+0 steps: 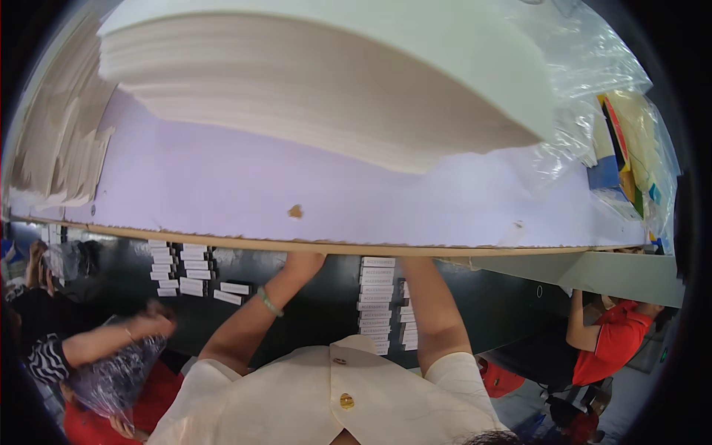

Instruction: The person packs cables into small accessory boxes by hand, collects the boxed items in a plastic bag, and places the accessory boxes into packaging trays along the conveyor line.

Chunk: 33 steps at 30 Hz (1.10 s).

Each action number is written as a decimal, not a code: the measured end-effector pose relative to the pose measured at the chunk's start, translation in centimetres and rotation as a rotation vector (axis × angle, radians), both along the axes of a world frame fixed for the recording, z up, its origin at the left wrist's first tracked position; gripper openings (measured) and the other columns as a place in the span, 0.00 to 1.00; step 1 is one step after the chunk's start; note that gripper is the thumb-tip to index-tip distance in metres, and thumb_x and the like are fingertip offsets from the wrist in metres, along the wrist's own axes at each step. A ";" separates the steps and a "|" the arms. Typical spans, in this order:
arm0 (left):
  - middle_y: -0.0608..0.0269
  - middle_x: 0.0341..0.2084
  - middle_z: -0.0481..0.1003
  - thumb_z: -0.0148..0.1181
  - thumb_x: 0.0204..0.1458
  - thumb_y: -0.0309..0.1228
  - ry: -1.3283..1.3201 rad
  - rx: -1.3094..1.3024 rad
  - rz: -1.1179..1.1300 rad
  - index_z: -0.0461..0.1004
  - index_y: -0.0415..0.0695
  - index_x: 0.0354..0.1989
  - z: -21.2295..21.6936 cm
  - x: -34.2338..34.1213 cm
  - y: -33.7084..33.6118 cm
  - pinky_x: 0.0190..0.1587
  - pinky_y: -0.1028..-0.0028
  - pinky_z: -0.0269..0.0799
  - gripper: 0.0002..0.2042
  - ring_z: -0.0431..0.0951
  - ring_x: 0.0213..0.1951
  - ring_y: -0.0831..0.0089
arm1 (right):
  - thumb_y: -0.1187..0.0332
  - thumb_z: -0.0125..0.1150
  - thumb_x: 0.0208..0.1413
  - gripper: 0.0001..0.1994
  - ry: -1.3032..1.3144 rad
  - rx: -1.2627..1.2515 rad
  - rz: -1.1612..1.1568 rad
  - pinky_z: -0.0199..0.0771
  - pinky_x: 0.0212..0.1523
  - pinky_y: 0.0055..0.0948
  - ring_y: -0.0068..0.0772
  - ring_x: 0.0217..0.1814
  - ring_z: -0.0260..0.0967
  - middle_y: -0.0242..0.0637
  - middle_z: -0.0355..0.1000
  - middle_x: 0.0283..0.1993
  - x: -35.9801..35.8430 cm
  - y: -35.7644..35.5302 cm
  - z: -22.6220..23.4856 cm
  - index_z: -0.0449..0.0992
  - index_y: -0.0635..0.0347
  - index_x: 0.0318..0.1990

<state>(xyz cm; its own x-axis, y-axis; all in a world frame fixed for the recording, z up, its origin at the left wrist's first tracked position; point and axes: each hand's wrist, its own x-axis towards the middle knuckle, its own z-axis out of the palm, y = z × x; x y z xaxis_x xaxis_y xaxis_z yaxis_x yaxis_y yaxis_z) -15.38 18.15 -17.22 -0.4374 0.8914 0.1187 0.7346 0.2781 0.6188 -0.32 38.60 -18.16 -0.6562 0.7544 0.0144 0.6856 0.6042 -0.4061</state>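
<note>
My left forearm, with a pale green bangle near the wrist, reaches forward over the dark table. My right forearm also runs forward, right of a column of small boxes with white printed faces. Both arms pass beneath the front edge of a lilac shelf board, which hides my hands and whatever they hold or touch. A few more of these boxes stand close beside my right forearm, partly covered by it. Left of my left forearm lie two loose boxes.
A thick stack of white sheets rests on the shelf, with brown card pieces at left and clear plastic at right. More boxes stand in rows at left. A co-worker's arm is near clear bags; a person in red sits at right.
</note>
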 end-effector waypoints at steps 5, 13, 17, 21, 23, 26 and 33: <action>0.51 0.35 0.73 0.61 0.43 0.23 -0.078 0.092 0.171 0.74 0.40 0.41 3.7 2.7 -6.6 0.46 0.57 0.66 0.14 0.72 0.41 0.50 | 0.62 0.54 0.54 0.16 -0.079 -0.038 0.123 0.65 0.55 0.44 0.52 0.54 0.67 0.49 0.71 0.50 -3.4 1.3 1.0 0.74 0.60 0.47; 0.51 0.38 0.73 0.63 0.43 0.22 0.009 -0.013 0.227 0.72 0.43 0.42 4.6 0.1 -12.7 0.48 0.59 0.65 0.15 0.71 0.43 0.51 | 0.62 0.55 0.53 0.17 -0.205 0.000 0.288 0.65 0.55 0.43 0.53 0.55 0.65 0.50 0.69 0.53 -5.7 1.5 2.9 0.73 0.61 0.48; 0.46 0.43 0.70 0.63 0.42 0.24 0.113 -0.192 0.273 0.70 0.39 0.49 5.0 -4.7 -17.0 0.50 0.58 0.67 0.22 0.71 0.46 0.48 | 0.63 0.56 0.53 0.18 -0.315 0.060 0.287 0.65 0.56 0.43 0.53 0.56 0.65 0.50 0.69 0.54 -3.7 0.5 3.2 0.73 0.62 0.49; 0.51 0.41 0.72 0.63 0.42 0.25 0.177 -0.376 0.151 0.74 0.40 0.42 4.6 -7.5 -19.8 0.47 0.58 0.68 0.16 0.72 0.43 0.51 | 0.67 0.60 0.50 0.13 0.053 0.058 0.256 0.67 0.51 0.43 0.52 0.48 0.67 0.47 0.72 0.44 0.0 -3.2 4.3 0.76 0.61 0.42; 0.53 0.38 0.72 0.62 0.42 0.25 0.185 -0.389 0.099 0.76 0.41 0.38 3.3 -8.2 -21.0 0.47 0.59 0.68 0.12 0.72 0.41 0.52 | 0.66 0.61 0.50 0.11 0.145 -0.032 0.264 0.68 0.49 0.42 0.49 0.46 0.67 0.45 0.72 0.40 2.4 -4.2 3.7 0.77 0.58 0.40; 0.56 0.32 0.74 0.62 0.42 0.25 0.169 -0.362 0.028 0.77 0.42 0.30 2.7 -8.4 -19.9 0.45 0.60 0.68 0.06 0.73 0.38 0.55 | 0.70 0.60 0.50 0.08 0.002 -0.234 0.236 0.70 0.43 0.38 0.48 0.41 0.70 0.44 0.72 0.38 6.2 -4.4 1.7 0.78 0.60 0.39; 0.55 0.25 0.72 0.61 0.46 0.27 -0.258 -0.154 0.130 0.76 0.41 0.27 3.9 -7.8 -13.1 0.36 0.61 0.66 0.03 0.72 0.32 0.55 | 0.69 0.59 0.52 0.06 0.143 -0.239 0.170 0.70 0.42 0.38 0.47 0.39 0.70 0.42 0.72 0.33 6.8 -5.2 0.7 0.80 0.59 0.32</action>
